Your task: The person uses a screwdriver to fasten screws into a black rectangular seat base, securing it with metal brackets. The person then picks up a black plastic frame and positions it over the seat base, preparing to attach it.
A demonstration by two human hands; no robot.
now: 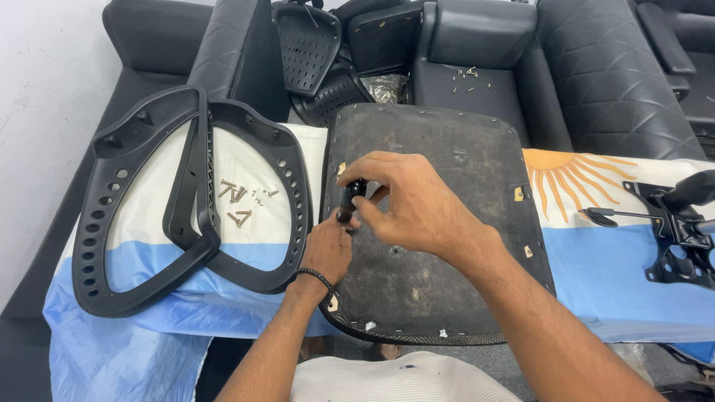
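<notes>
An upturned black chair seat (447, 298) lies bottom-up on a blue and white cloth in front of me. My left hand (328, 249) rests at the seat's left edge, fingers closed around the lower end of a small black tool (348, 199). My right hand (406, 201) reaches across from the right and pinches the top of the same tool with thumb and fingers. A dark cord bracelet circles my left wrist. The tool's tip is hidden between my hands.
A black plastic chair-back frame (112, 223) lies to the left, with several loose screws (237, 197) on the cloth inside it. A metal chair mechanism (681, 238) sits at the right. Black sofas (596, 67) and chair parts fill the back; more screws lie on a sofa cushion.
</notes>
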